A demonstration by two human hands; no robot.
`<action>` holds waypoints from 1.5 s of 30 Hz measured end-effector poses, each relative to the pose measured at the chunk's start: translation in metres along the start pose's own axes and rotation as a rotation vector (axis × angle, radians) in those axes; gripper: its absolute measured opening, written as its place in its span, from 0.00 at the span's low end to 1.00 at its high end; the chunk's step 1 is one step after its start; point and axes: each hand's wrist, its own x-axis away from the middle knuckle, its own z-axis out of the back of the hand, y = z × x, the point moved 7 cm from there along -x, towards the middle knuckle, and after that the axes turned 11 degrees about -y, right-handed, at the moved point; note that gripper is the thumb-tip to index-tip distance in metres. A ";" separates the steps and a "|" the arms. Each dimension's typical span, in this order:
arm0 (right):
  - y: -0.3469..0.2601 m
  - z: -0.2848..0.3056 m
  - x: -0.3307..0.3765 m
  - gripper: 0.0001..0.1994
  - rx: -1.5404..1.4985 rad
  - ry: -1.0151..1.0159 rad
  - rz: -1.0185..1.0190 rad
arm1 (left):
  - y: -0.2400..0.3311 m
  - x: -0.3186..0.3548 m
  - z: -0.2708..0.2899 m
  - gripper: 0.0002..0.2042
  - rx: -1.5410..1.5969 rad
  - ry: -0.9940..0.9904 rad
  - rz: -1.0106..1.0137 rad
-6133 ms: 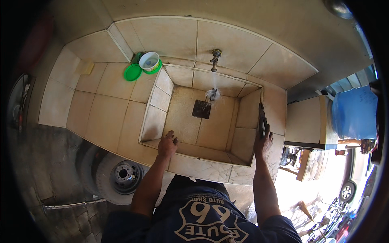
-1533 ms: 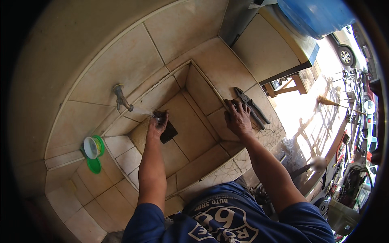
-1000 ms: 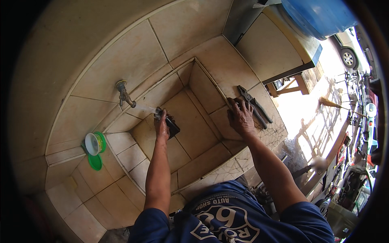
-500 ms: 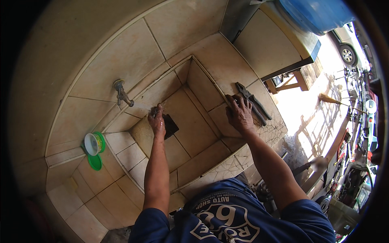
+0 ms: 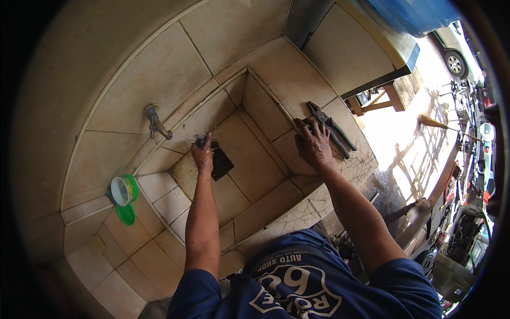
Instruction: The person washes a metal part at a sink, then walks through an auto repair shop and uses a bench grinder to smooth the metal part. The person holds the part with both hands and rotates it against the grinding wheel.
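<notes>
Over basin (image 5: 263,109), left hand (image 5: 203,154) curled in water (image 5: 186,140) from tap (image 5: 158,126), grip unclear; right hand (image 5: 314,142) loosely spread at rim (image 5: 272,98), just beside pliers (image 5: 328,122). Rinsing apparently underway; next move calls for turning left hand.

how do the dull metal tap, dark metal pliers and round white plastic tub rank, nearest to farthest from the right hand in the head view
1. Dark metal pliers: close by the right hand, to its right.
2. Dull metal tap: left of it.
3. Round white plastic tub: farther left.
</notes>
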 end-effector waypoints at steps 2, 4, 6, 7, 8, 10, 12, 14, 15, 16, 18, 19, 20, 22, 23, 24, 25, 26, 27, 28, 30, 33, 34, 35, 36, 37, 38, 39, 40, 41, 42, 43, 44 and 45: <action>-0.001 0.000 0.000 0.27 -0.006 0.017 0.017 | 0.000 0.000 -0.001 0.24 -0.011 -0.037 0.033; 0.000 0.000 0.000 0.27 -0.004 0.015 0.015 | 0.004 0.002 0.001 0.23 -0.042 -0.015 0.005; 0.000 0.000 0.000 0.27 -0.007 0.012 0.010 | 0.004 0.004 0.003 0.24 -0.156 0.020 0.019; 0.000 0.000 0.000 0.27 -0.009 0.007 0.005 | 0.006 0.005 0.005 0.24 -0.243 0.050 0.000; 0.000 0.000 0.000 0.27 -0.015 0.004 0.003 | 0.003 0.005 0.006 0.24 -0.269 0.049 0.029; 0.000 0.000 0.000 0.27 -0.011 0.001 -0.003 | 0.000 0.004 0.009 0.25 -0.397 0.064 0.071; 0.000 0.001 0.000 0.26 -0.019 0.004 -0.002 | -0.009 0.002 0.008 0.25 -0.346 0.024 0.158; 0.000 0.002 0.000 0.26 -0.039 0.011 0.005 | -0.011 0.001 0.007 0.24 -0.306 0.005 0.149; 0.000 0.001 0.000 0.26 -0.039 0.009 0.004 | -0.007 0.000 0.006 0.23 -0.276 0.004 0.087; 0.000 0.002 0.000 0.26 -0.040 0.011 0.006 | -0.002 0.001 0.004 0.23 -0.246 0.002 0.026; 0.001 0.001 0.001 0.26 -0.038 0.009 0.007 | 0.003 0.003 0.004 0.22 -0.312 0.021 0.017; 0.001 0.001 0.000 0.26 -0.034 0.006 0.005 | 0.005 0.004 0.004 0.21 -0.380 0.037 0.022; 0.001 0.000 0.000 0.26 -0.033 0.007 0.007 | 0.003 0.005 0.003 0.21 -0.340 0.016 0.072; 0.001 0.000 0.000 0.26 -0.022 0.002 0.002 | -0.003 0.007 0.004 0.20 -0.350 0.008 0.198; 0.001 0.000 0.000 0.26 -0.021 0.005 0.007 | 0.000 0.006 0.003 0.21 -0.322 -0.013 0.151; 0.001 -0.001 0.000 0.26 -0.016 -0.001 0.002 | 0.001 0.006 0.003 0.21 -0.314 -0.015 0.110; 0.002 -0.001 0.000 0.27 -0.015 -0.004 0.003 | 0.005 0.005 0.004 0.22 -0.342 -0.006 0.009; 0.001 -0.001 0.000 0.27 -0.018 -0.003 0.005 | -0.002 0.003 0.003 0.23 -0.251 -0.040 0.051; 0.002 -0.001 0.000 0.27 -0.016 -0.005 0.003 | -0.007 0.001 0.003 0.24 -0.196 -0.064 0.033; 0.002 -0.001 0.000 0.27 -0.018 -0.004 0.004 | -0.012 -0.002 0.004 0.26 -0.168 -0.070 0.029; 0.002 0.000 0.001 0.27 -0.025 -0.004 0.003 | -0.025 -0.005 0.012 0.28 -0.201 0.000 0.089; 0.002 0.000 0.001 0.26 -0.035 -0.004 -0.001 | -0.034 -0.009 0.015 0.31 -0.268 0.003 0.097; 0.002 0.000 0.001 0.26 -0.034 -0.004 -0.002 | -0.033 -0.009 0.016 0.31 -0.329 0.014 0.065; 0.002 0.000 0.001 0.26 -0.037 -0.002 0.001 | -0.038 -0.007 0.018 0.30 -0.360 0.034 0.157; 0.002 0.000 0.001 0.26 -0.035 0.000 -0.001 | -0.041 -0.005 0.022 0.29 -0.434 0.083 0.233; 0.002 0.000 0.000 0.26 -0.036 0.005 0.001 | -0.040 -0.002 0.025 0.28 -0.501 0.113 0.270; 0.001 0.001 0.001 0.26 -0.041 0.020 0.012 | -0.040 -0.002 0.021 0.26 -0.424 0.062 0.253; 0.002 0.000 0.001 0.25 -0.035 0.009 0.002 | -0.036 -0.002 0.016 0.24 -0.340 -0.010 0.198; 0.002 0.000 0.001 0.25 -0.032 0.009 0.002 | -0.033 -0.001 0.012 0.22 -0.315 -0.054 0.177; 0.001 0.000 0.001 0.25 -0.033 0.015 0.006 | -0.029 -0.001 0.009 0.20 -0.297 -0.085 0.145; 0.002 -0.001 0.000 0.25 -0.023 0.003 -0.003 | -0.027 -0.002 0.009 0.19 -0.337 -0.088 0.148; 0.002 -0.001 0.001 0.25 -0.017 -0.002 -0.008 | -0.024 -0.002 0.008 0.17 -0.378 -0.092 0.152; 0.002 -0.001 0.000 0.25 -0.012 -0.003 -0.008 | -0.020 -0.003 0.007 0.16 -0.422 -0.103 0.129; 0.002 0.000 0.000 0.25 -0.011 0.003 -0.007 | -0.016 -0.004 0.005 0.15 -0.463 -0.113 0.103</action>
